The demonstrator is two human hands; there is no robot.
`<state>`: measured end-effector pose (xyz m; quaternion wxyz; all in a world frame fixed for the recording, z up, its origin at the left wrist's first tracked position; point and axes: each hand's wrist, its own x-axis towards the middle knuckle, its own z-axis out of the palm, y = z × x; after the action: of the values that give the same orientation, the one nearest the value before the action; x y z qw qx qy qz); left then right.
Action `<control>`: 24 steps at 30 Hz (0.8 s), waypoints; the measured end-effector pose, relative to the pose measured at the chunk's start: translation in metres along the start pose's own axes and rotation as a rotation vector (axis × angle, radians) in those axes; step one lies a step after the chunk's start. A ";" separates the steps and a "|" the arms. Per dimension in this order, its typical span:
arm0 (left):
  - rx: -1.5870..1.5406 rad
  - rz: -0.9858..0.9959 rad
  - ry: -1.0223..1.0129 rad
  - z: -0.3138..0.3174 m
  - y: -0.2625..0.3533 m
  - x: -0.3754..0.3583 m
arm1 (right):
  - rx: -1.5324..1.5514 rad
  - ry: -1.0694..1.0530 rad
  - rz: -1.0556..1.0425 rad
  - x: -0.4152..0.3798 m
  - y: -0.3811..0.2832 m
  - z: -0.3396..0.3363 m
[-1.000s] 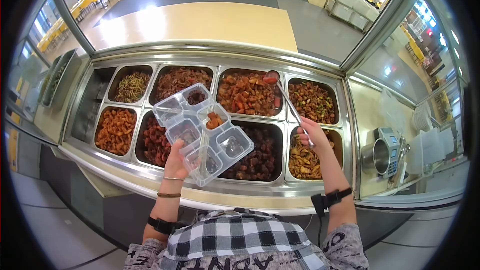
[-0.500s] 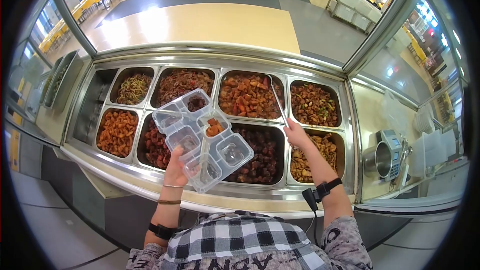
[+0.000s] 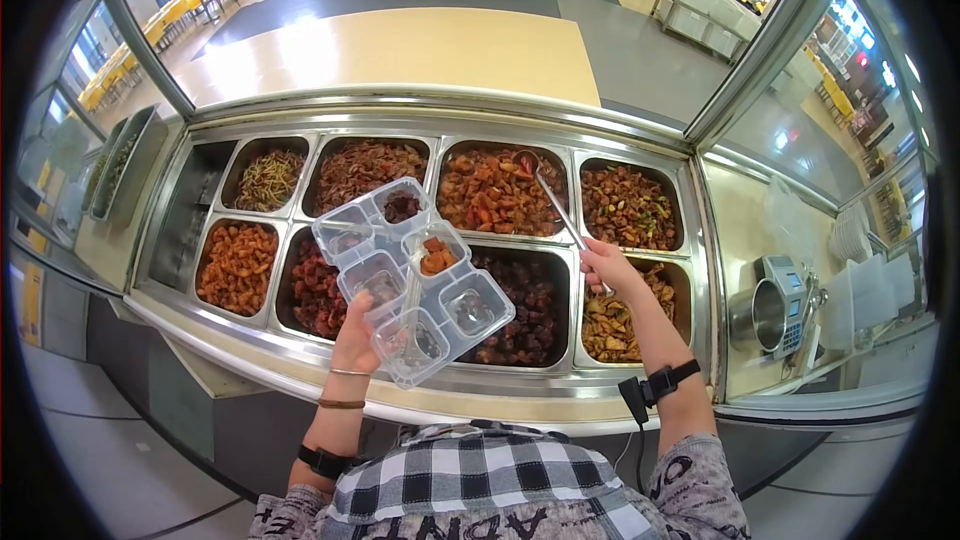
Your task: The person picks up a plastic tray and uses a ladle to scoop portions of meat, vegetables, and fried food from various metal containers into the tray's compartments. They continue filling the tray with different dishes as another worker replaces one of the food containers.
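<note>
My left hand (image 3: 355, 335) grips the near left edge of a clear plastic compartment container (image 3: 412, 290), tilted above the food pans. Dark food (image 3: 402, 206) lies in its far compartment and orange-brown chunks (image 3: 437, 256) in the one beside the middle; the others look bare. My right hand (image 3: 608, 265) is closed around the handle of a long metal serving spoon (image 3: 562, 208). The spoon's bowl rests among the reddish-orange chunks in the back pan (image 3: 495, 190), at that pan's upper right. Beneath the container, dark glossy food (image 3: 525, 305) fills a front pan, partly hidden.
Several steel pans of food surround these, including shredded noodles (image 3: 268, 180) and orange pieces (image 3: 237, 268) at left. On the right counter stand a steel pot (image 3: 757, 317), a scale (image 3: 785, 290) and stacked white containers (image 3: 850, 305). Glass panels on metal posts border the counter.
The spoon's bowl has turned and shifted slightly left and down in the back pan. My right hand has moved a little right and nearer. The container has drifted slightly right.
</note>
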<state>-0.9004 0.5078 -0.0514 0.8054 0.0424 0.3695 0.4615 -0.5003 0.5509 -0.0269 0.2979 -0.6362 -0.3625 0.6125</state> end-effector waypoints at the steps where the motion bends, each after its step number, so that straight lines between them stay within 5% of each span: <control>1: -0.003 0.006 -0.010 0.000 0.000 0.001 | 0.030 -0.018 0.013 -0.007 -0.003 0.001; 5: -0.024 -0.009 -0.026 0.003 -0.001 0.001 | 0.107 -0.052 0.006 -0.027 -0.001 -0.006; 13: 0.009 -0.027 -0.059 -0.004 -0.003 0.006 | -0.531 0.102 -0.241 -0.016 0.018 0.018; 15: 0.019 -0.016 -0.057 0.001 -0.002 0.003 | 0.156 -0.012 0.085 -0.023 0.003 0.019; 19: 0.058 0.030 -0.011 0.012 0.000 0.004 | 0.634 -0.209 0.171 -0.025 0.007 -0.013; 24: 0.026 0.015 -0.069 0.015 0.002 0.021 | 0.409 -0.114 0.138 -0.036 0.014 0.007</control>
<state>-0.8859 0.5292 -0.0510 0.8136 0.0716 0.3470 0.4610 -0.5059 0.5132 -0.0183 0.3572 -0.5502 -0.2024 0.7271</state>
